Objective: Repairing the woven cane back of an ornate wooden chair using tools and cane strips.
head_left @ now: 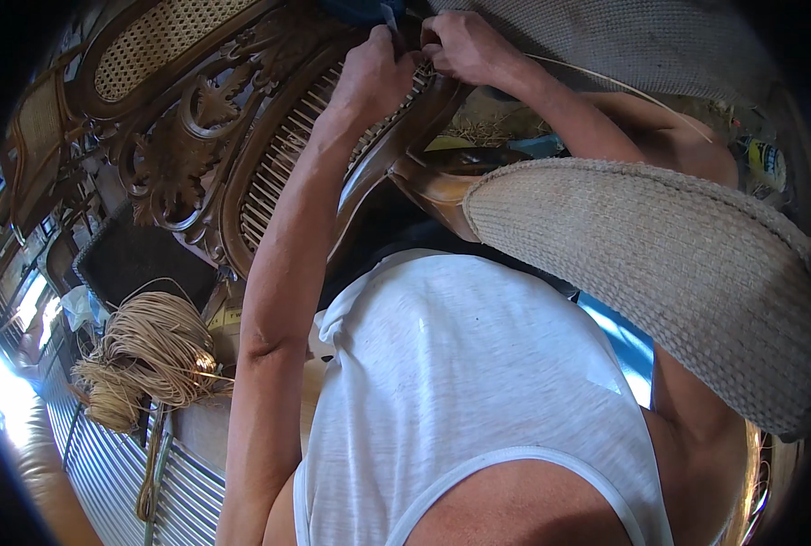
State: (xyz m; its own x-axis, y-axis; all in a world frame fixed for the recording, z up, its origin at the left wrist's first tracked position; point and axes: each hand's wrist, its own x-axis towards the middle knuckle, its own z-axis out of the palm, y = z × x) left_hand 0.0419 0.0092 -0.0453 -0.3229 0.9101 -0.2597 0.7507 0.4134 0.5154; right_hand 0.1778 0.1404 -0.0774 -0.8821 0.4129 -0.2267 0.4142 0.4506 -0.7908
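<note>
A carved dark wooden chair frame (178, 173) stretches across the upper left, with rows of pale cane strands (276, 159) in its oval opening. My left hand (378, 77) is closed at the upper end of that opening, its fingertips hidden. Beside it, my right hand (465, 50) has curled fingers on the frame's edge; what lies in them is too small to make out. A long thin cane strand (619, 82) trails rightward from behind my right hand. A woven padded piece (642, 264) lies below my right forearm.
A blue object (360, 11) sits beyond my hands, near grey woven material (624, 45). At left are coiled cane bundles (151, 346), a dark pad (137, 255), a ribbed metal surface (87, 455) and an oval cane panel (151, 45).
</note>
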